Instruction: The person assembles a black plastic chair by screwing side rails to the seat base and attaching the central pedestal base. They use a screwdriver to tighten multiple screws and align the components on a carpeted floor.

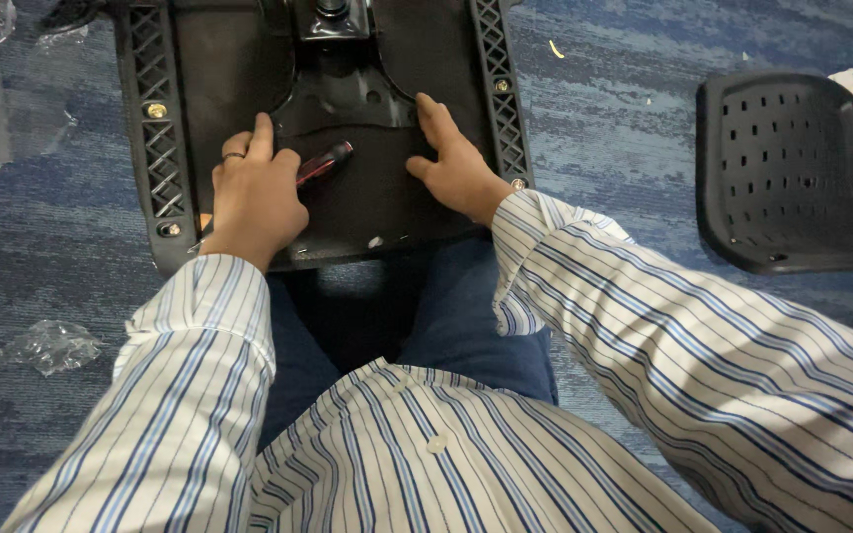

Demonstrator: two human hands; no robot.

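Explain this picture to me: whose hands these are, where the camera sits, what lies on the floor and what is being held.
There is no machine here. A camera worn on a person's head looks down at that person's own two hands and striped shirt sleeves. On the blue carpet floor lies an upturned black plastic chair seat base. The left hand, with a ring, grips a red-and-black-handled screwdriver. The right hand rests flat on the seat, holding nothing. To the right lies a black perforated plastic panel; crumpled clear plastic wrapping lies at left.
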